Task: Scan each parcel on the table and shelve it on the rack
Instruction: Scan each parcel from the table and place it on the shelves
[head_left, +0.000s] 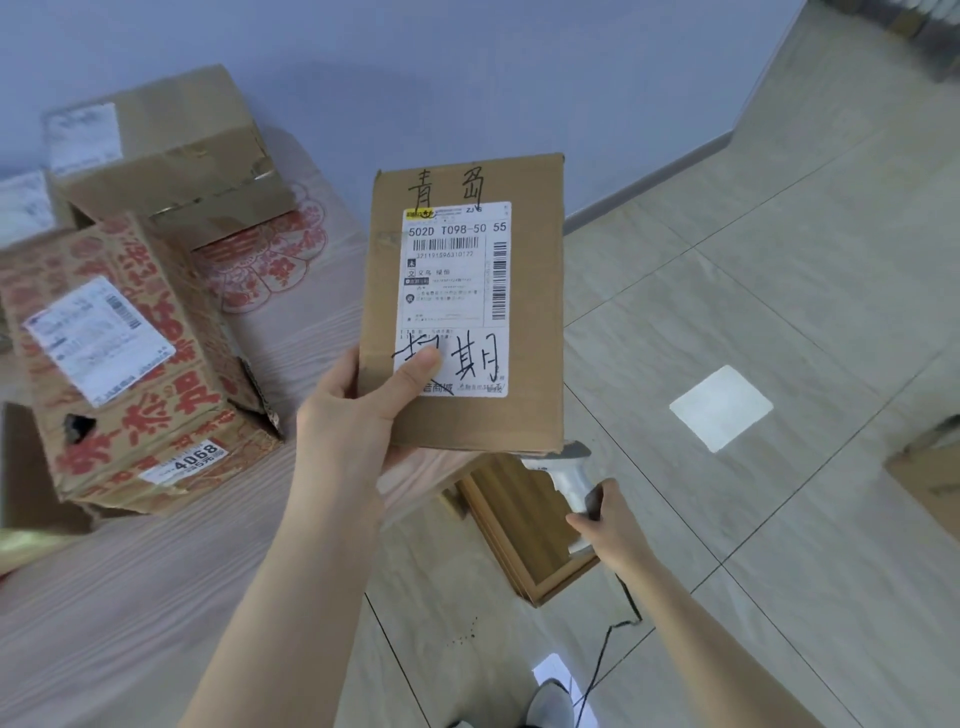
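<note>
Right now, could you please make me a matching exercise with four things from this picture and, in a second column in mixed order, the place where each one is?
Column one:
1. hand-lettered parcel
2. scanner
3. red-printed box
4. white square

Column two:
A. on the floor tiles
B. gripped by the right hand
C. on the table
D. held up by the left hand

Pairs: 1-D, 2-B, 3-C, 4-A.
</note>
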